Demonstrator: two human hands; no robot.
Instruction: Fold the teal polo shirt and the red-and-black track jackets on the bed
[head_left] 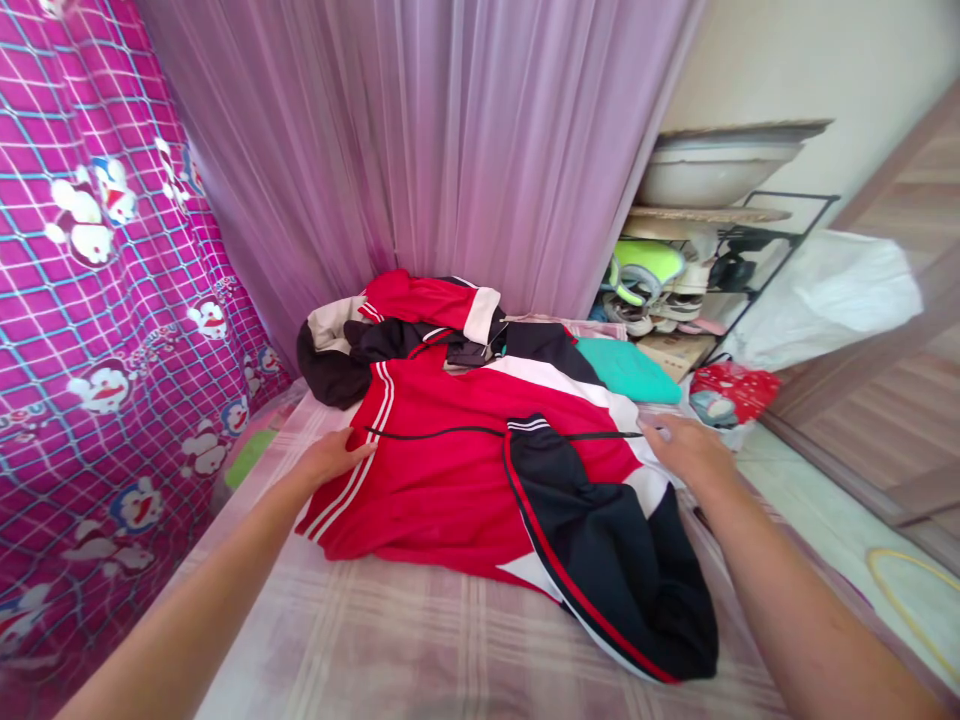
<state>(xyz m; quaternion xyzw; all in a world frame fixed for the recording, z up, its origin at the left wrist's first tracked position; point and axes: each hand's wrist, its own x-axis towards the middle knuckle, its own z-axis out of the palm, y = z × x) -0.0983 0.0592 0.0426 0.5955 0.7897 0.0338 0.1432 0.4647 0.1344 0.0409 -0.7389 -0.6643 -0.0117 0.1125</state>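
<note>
A red, white and black track jacket (450, 470) lies spread on a bed with a pale checked sheet (390, 640). My left hand (334, 455) rests on the jacket's left edge by the white stripes, fingers closed on the fabric. My right hand (686, 445) lies on the jacket's right side, pinching the end of a thin black cord (480, 432) stretched across the jacket between both hands. A black sleeve with red piping (607, 560) is folded over the front right.
More red, black and cream clothes (405, 320) are heaped behind the jacket, with a teal folded cloth (630, 370) to the right. A pink cartoon-print fabric (97, 330) hangs left, a mauve curtain (435, 140) behind. A shoe rack (675, 280) and a red bag (731, 392) stand right.
</note>
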